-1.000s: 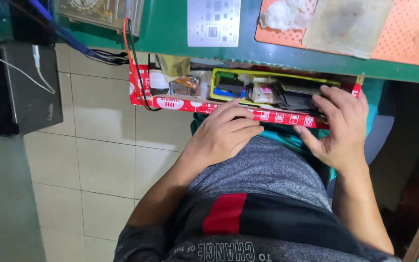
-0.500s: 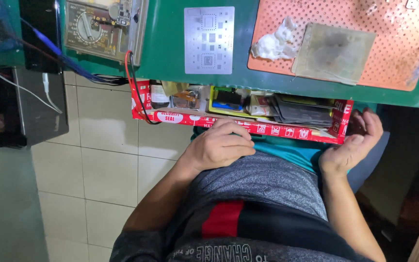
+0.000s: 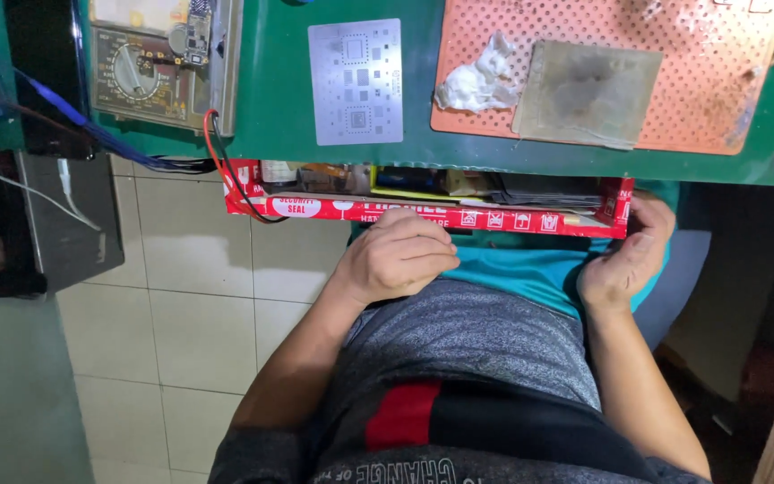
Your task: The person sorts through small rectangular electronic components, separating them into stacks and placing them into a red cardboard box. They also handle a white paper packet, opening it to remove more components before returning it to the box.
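Since earlier, we have slid the red drawer (image 3: 423, 215) further under the counter (image 3: 279, 81); left hand (image 3: 400, 255) curled against its front, right hand (image 3: 624, 260) gripping its corner.

Green bench (image 3: 270, 108): multimeter (image 3: 150, 58), stencil (image 3: 356, 81), orange mat (image 3: 700, 72)

**What stays out of sight**

The tabletop (image 3: 279, 134) edge covers the far half of the red drawer (image 3: 423, 213), so its contents show only as a thin strip. The right hand (image 3: 624, 260) has its fingertips tucked behind the drawer's end. The meter (image 3: 159, 58) is cut off at the top.
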